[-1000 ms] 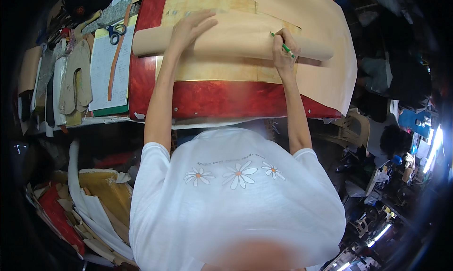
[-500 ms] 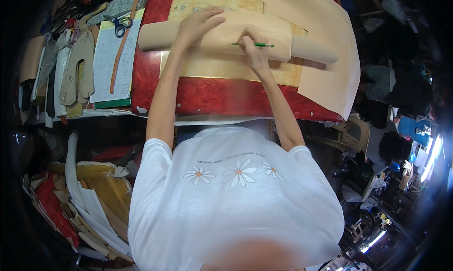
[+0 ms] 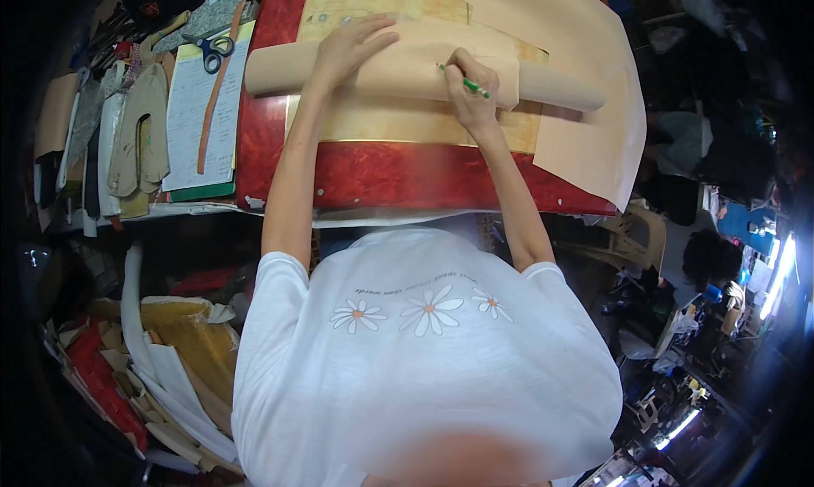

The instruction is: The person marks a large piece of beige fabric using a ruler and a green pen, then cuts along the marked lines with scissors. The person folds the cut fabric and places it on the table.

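A tan, leather-like sheet (image 3: 407,84) lies on the worktable, its near edge rolled into a long tube across my front. My left hand (image 3: 352,50) rests flat on it, fingers stretched toward the upper right and holding nothing. To the right, my right hand (image 3: 469,84) grips a slim green pen (image 3: 475,89). The pen slants across that hand, one end toward the sheet. Whether its tip touches the surface I cannot tell. Beneath the roll is a yellowish board (image 3: 373,129).
The table has a red marbled top (image 3: 398,173). On its left lie blue-handled scissors (image 3: 214,53), an orange strip (image 3: 212,105), a written paper sheet (image 3: 182,122) and flat pattern pieces (image 3: 136,139). A wooden chair (image 3: 636,237) stands at right.
My right hand has shifted slightly right, and the green pen has turned from nearly level to a steeper slant. My left hand stays in place on the sheet.
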Demonstrator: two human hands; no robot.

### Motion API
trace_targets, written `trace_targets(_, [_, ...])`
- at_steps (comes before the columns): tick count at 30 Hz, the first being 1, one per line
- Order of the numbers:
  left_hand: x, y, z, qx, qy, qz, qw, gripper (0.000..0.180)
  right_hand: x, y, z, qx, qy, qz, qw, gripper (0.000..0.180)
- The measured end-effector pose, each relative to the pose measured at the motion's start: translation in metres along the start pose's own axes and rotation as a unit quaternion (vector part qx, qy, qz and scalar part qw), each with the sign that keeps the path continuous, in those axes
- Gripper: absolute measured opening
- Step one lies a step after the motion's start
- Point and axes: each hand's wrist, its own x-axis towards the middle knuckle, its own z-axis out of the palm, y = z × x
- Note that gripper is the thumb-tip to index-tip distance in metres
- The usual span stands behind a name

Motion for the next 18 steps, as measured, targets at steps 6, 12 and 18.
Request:
trace_targets(6, [0.002, -0.002, 0.002, -0.005, 0.021, 0.013, 1.0, 0.04, 0.004, 0.003, -0.016, 0.01, -0.001, 0.073, 0.997, 0.012])
trace_targets(12, [0.001, -0.001, 0.002, -0.006, 0.019, 0.015, 1.0, 0.036, 0.001, 0.006, -0.021, -0.035, -0.006, 0.027, 0.999, 0.013])
trace_targets(18, [0.001, 0.001, 0.001, -0.023, 0.018, 0.006, 1.0, 0.04, 0.003, 0.019, -0.035, 0.01, 0.036, 0.065, 0.997, 0.015])
